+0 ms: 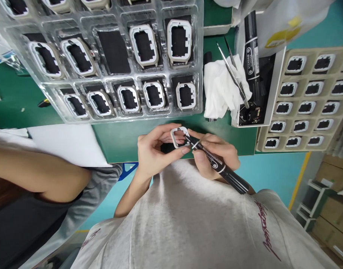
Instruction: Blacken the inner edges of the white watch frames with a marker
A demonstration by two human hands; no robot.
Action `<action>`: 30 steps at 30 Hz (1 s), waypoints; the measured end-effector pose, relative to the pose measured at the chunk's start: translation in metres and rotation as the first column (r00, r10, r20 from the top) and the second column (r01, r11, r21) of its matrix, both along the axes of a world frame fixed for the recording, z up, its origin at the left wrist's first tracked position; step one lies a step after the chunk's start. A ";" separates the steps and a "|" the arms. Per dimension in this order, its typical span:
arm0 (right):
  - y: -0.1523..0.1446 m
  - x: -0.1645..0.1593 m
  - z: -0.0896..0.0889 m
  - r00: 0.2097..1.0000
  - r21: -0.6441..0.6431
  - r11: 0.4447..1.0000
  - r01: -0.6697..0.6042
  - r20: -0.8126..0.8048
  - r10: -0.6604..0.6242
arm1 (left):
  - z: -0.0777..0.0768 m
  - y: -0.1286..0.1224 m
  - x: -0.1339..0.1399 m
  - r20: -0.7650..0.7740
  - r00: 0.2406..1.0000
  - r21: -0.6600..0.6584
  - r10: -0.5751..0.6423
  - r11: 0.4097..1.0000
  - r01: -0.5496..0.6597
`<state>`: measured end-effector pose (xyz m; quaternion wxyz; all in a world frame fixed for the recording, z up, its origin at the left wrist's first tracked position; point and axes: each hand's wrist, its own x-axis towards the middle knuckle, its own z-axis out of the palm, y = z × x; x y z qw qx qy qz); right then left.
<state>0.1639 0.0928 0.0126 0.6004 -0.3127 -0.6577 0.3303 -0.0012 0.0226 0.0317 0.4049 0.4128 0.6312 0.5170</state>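
Note:
Between the thumb and fingers of my left hand (153, 151) is a small white watch case frame (175, 142), held upright near the table's front edge. My right hand (220, 151) grips a black marker pen (213, 160), its tip at the inner right edge of the frame. Whether the tip touches the frame I cannot tell. Just beyond my hands lies a clear plastic tray (104, 80) with similar frames in its pockets. One pocket (113, 51) in it shows only black lining.
Tweezers (233, 73) rest on a crumpled white cloth (218, 89). A white box (276, 87) holds another black marker (252, 50) and dark parts. Farther right stands a beige tray (293, 116) of frames. At left, a co-worker's arm (42, 172) reaches in beside white paper (67, 144).

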 end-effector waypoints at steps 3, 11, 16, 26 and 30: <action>0.000 -0.001 0.003 1.000 -0.065 0.998 -0.020 -0.020 0.019 | -0.001 -0.001 -0.002 0.010 1.000 0.001 -0.020 1.000 0.020; 0.002 0.001 0.007 0.995 -0.032 0.998 -0.058 0.082 0.060 | -0.011 -0.008 -0.007 -0.031 0.996 0.000 -0.079 0.997 0.079; 0.005 0.005 0.009 0.985 -0.020 0.996 -0.082 0.154 0.084 | -0.011 -0.009 -0.006 -0.121 0.989 0.002 -0.084 0.996 0.085; 0.006 0.006 0.011 0.986 -0.019 0.997 -0.077 0.150 0.079 | -0.010 -0.007 -0.005 -0.316 0.946 0.107 -0.068 0.989 0.106; 0.006 0.007 0.011 0.985 -0.023 0.997 -0.070 0.159 0.072 | -0.010 -0.006 -0.004 -0.331 0.941 0.110 -0.072 0.987 0.114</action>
